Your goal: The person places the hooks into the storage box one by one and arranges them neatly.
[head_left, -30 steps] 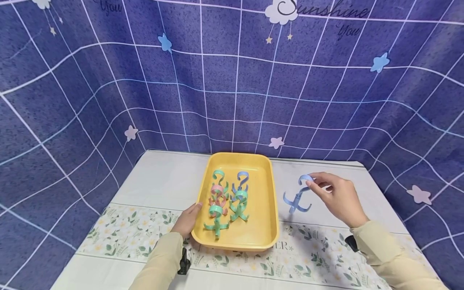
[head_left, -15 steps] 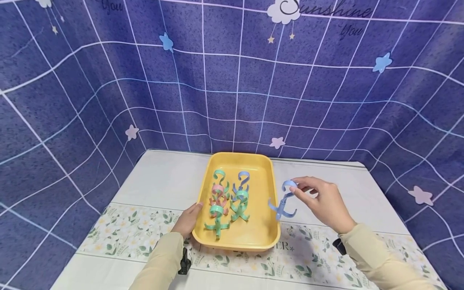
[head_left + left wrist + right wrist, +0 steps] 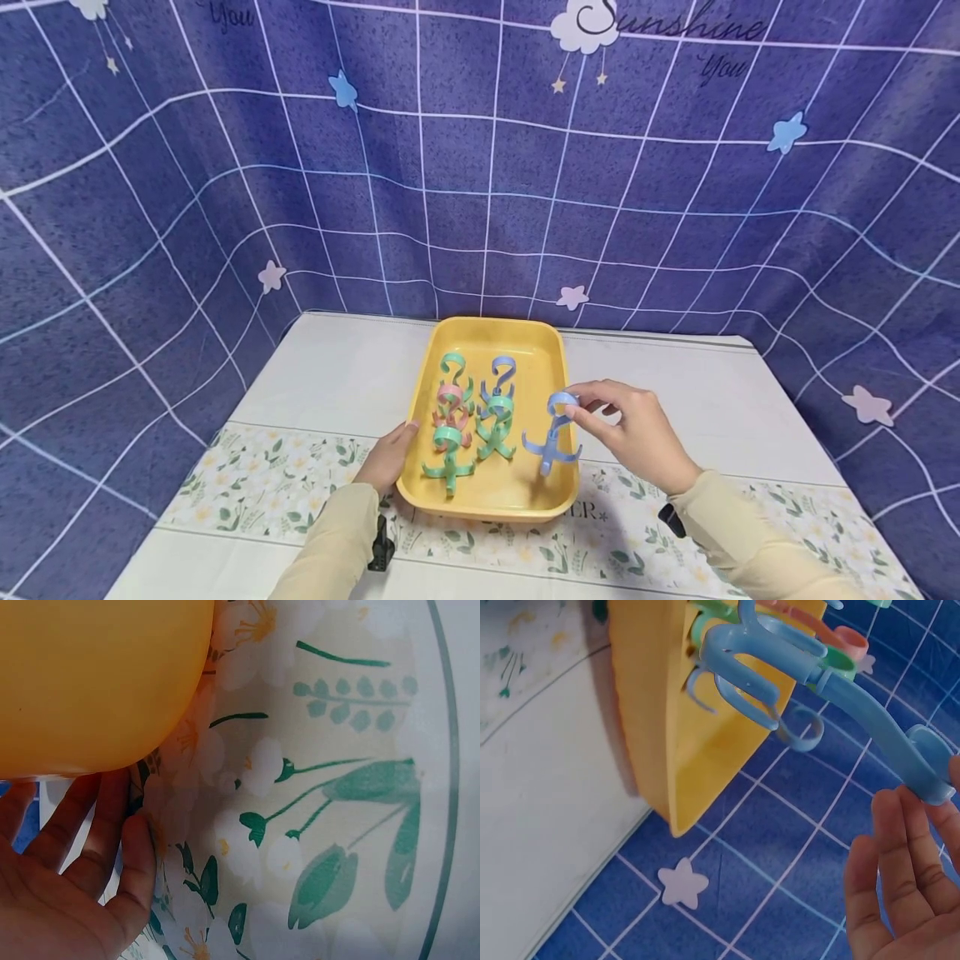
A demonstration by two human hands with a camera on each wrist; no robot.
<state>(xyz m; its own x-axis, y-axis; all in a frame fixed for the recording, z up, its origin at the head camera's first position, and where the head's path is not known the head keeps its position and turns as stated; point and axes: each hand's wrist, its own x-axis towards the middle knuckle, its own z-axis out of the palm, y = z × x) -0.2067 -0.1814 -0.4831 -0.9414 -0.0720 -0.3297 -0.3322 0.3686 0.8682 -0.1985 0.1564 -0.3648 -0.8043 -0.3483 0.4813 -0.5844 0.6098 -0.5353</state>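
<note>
My right hand (image 3: 637, 429) pinches the curved top of a light blue plastic claw hook hanger (image 3: 551, 450) between thumb and fingers. Its prongs point downward, over the right side of a yellow tray (image 3: 543, 354). In the right wrist view the blue hanger (image 3: 855, 701) shows its stem and curled prongs, with fingertips at its hook end. My left hand (image 3: 387, 458) rests against the tray's left wall, fingers loosely extended. The left wrist view shows those fingers (image 3: 75, 832) right at the yellow wall, their tips partly hidden.
In the tray lie three green hangers, including one at the front (image 3: 450, 467), plus a pink hanger (image 3: 450, 396) and a darker blue one (image 3: 502, 367). White table cloth (image 3: 330, 358) with a floral band lies beneath. A blue gridded curtain (image 3: 487, 208) surrounds the table's back and sides.
My right hand has carried the light blue hanger leftward and slightly nearer, from beside the tray to over its right side. The left hand has stayed at the tray's left wall.
</note>
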